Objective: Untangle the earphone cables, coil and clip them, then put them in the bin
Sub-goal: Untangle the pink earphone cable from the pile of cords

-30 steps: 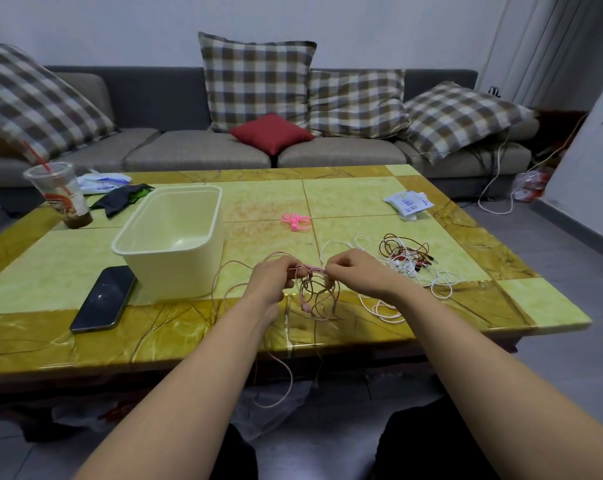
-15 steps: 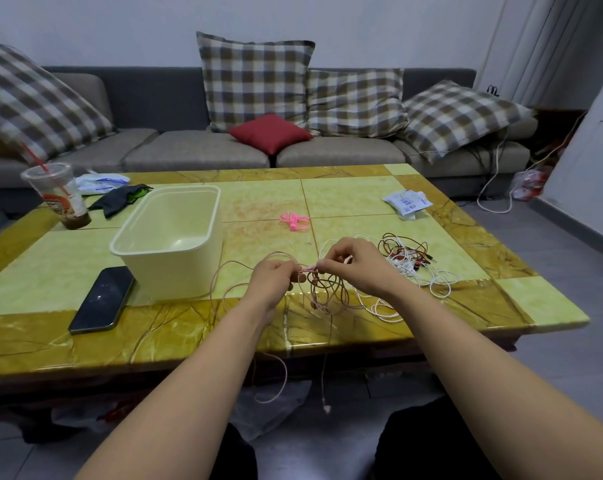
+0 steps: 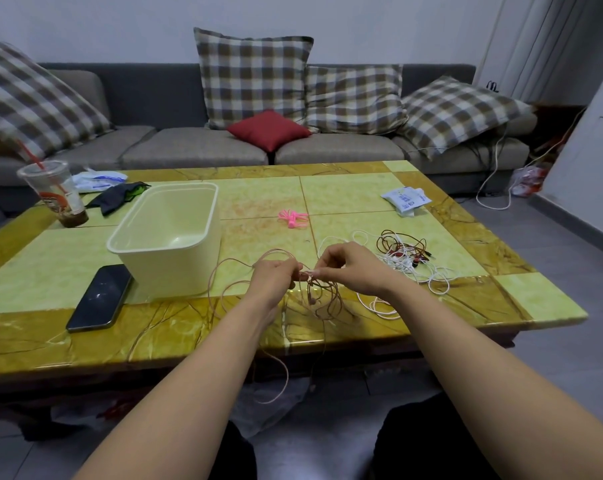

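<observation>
A tangled pink-beige earphone cable (image 3: 322,299) hangs between my two hands above the table's near edge, with loops trailing down past the edge. My left hand (image 3: 275,275) pinches the cable on its left side. My right hand (image 3: 348,268) pinches it at the knot, fingertips almost touching the left hand's. To the right lies a pile of white, brown and red earphone cables (image 3: 404,256). Pink clips (image 3: 293,218) lie at the table's centre. The cream plastic bin (image 3: 168,233) stands left of my hands with nothing visible inside.
A black phone (image 3: 100,297) lies left of the bin near the front edge. A plastic cup with a straw (image 3: 55,194), dark cloth (image 3: 114,197) and a white packet (image 3: 405,199) sit further back on the green-and-amber table (image 3: 535,299). A sofa with cushions stands behind.
Both hands rose slightly and drew together at the knot. My right hand shifted from gripping the bundle to pinching it with its fingertips. More cable now dangles below the table edge.
</observation>
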### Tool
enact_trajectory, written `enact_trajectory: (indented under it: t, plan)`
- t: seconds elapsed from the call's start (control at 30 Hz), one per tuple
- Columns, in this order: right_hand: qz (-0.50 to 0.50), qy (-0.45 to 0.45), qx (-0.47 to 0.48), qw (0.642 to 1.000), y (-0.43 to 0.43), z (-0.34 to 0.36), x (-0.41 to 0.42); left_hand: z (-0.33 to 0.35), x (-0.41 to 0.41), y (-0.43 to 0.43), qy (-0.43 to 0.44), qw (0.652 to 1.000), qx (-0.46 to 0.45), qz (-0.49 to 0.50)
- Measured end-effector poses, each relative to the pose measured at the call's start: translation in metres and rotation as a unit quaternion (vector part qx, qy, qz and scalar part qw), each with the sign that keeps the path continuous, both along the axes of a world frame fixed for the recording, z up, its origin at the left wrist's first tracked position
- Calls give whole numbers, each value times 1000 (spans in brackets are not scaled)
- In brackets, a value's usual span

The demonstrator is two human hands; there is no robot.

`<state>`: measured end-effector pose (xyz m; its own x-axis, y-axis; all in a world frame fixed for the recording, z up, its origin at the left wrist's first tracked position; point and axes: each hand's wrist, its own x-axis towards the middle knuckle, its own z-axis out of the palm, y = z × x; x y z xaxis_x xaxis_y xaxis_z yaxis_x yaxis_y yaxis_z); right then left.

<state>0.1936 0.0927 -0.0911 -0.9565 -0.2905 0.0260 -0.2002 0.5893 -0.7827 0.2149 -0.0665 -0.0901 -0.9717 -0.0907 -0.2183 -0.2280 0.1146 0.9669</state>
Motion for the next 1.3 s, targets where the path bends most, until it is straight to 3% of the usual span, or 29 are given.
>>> enact_trajectory:
  t: [0.07, 0.17, 0.3, 0.4, 0.57, 0.7, 0.83, 0.93, 1.07, 1.2, 1.3]
  plan:
    - [-35, 29, -64, 997, 0, 6, 1, 0, -1, -2, -14, 1000, 11, 21]
    - [-62, 4, -171, 983, 7, 11, 1, 1, -4, -8, -22, 999, 27, 32]
    - [-1, -12, -49, 999, 3, -2, 0, 1, -3, -5, 34, 999, -8, -27]
    - [8, -27, -47, 999, -2, -2, -1, -3, -3, -2, 64, 997, -14, -33]
    - [-26, -4, 5, 1000, -2, 3, 3, -3, -3, 0, 22, 999, -22, -39]
    - [-61, 11, -60, 996, -4, 7, 5, -6, -9, -6, -51, 998, 38, 4]
    - [-24, -40, -114, 992, -1, 11, 7, -7, -11, -5, -55, 995, 81, 11]
    - [-6, -82, -72, 994, -1, 11, 9, -7, -11, -3, -43, 995, 91, 13]
    - [-49, -56, -14, 997, 0, 7, 5, -6, -11, -2, -20, 996, 84, 31]
    - [-65, -13, -146, 987, 1, 12, 4, -6, -13, -4, -11, 995, 90, 41]
    - [-78, -17, -206, 975, 1, 12, 3, -7, -11, -5, -24, 999, 30, -35]
